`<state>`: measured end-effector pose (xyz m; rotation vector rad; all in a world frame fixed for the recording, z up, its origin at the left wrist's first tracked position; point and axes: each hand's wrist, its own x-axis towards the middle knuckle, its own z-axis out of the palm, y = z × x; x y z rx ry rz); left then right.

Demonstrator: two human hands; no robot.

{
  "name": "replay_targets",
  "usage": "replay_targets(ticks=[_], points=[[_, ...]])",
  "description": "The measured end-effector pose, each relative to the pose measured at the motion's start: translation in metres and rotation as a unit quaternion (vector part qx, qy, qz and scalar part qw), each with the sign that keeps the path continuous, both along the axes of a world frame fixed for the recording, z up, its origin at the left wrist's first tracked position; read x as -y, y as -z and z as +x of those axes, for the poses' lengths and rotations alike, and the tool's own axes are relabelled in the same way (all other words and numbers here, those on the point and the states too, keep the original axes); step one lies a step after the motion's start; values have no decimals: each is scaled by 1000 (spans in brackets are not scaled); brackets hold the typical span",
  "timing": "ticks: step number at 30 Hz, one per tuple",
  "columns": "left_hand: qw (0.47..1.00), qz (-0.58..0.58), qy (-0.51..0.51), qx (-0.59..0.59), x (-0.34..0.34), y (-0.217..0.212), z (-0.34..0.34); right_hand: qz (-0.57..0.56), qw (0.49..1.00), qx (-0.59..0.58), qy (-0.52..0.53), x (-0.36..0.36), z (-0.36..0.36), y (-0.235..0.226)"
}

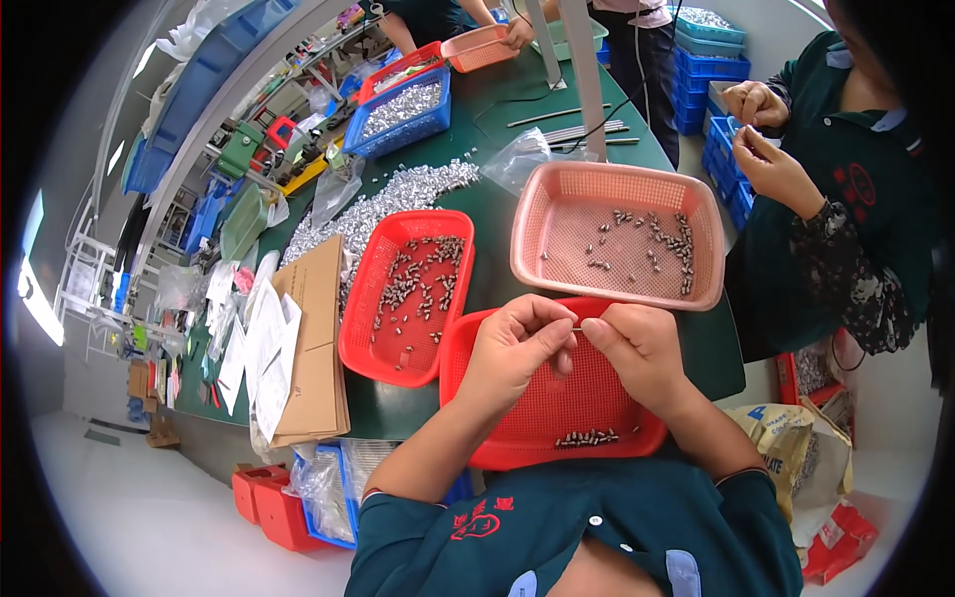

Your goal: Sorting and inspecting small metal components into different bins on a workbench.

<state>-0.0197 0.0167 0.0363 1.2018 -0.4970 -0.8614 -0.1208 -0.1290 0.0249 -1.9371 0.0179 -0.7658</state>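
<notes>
Head view: thin silvery pin (578,329) between both hands' fingertips (569,328).

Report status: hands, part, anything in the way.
Left hand and right hand pinch one thin metal pin over the red basket. Nothing in the way.

free: bare green table (492,224) between trays | blocked: red tray (408,294) left, pink tray (619,234) ahead

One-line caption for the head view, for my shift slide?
Both hands, left hand and right hand, pinch a thin metal pin over a red basket on the green table.
</notes>
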Motion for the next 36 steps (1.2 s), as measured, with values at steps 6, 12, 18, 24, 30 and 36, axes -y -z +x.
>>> replay_targets(ticks=[6,12,18,24,30,36], points=[[999,-25,10,-28,1,-3,0,-111,991,67,18,-1,6,2],[998,10,30,-49,-2,-5,3,-75,997,21,0,-4,7,6],[999,32,34,-7,2,1,0,-34,999,6,-32,-9,9,8],[996,73,39,35,-5,-5,-7,50,994,-62,-80,-4,-4,10],[962,138,-145,184,-42,-18,28,156,987,-41,-23,7,-15,9],[638,323,-200,670,-84,-6,61,85,991,-90,40,13,-28,20]])
